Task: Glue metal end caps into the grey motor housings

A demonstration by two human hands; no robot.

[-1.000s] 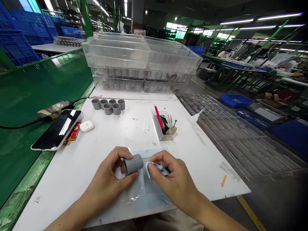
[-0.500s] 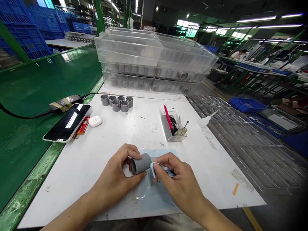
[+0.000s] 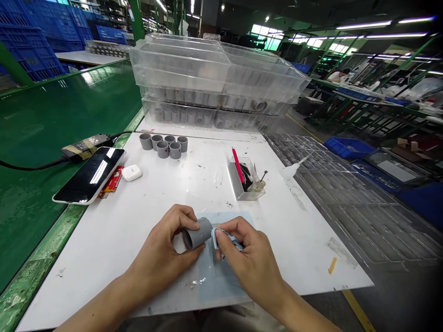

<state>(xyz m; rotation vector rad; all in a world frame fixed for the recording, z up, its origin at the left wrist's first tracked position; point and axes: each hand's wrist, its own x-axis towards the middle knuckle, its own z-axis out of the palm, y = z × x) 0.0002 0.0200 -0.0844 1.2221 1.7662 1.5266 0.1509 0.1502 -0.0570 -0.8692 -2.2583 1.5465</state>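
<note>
Smooth grey plastic tube [image 3: 198, 233] in grip of left hand [image 3: 166, 256], crumpled pale-blue cloth [image 3: 221, 237] in grip of right hand [image 3: 254, 263].

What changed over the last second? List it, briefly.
The right hand pushed the blue cloth closer against the end of the grey tube, which the left hand tipped slightly. Both hands kept their hold. The phone, spare tubes and clear box stayed put on the table.
</note>
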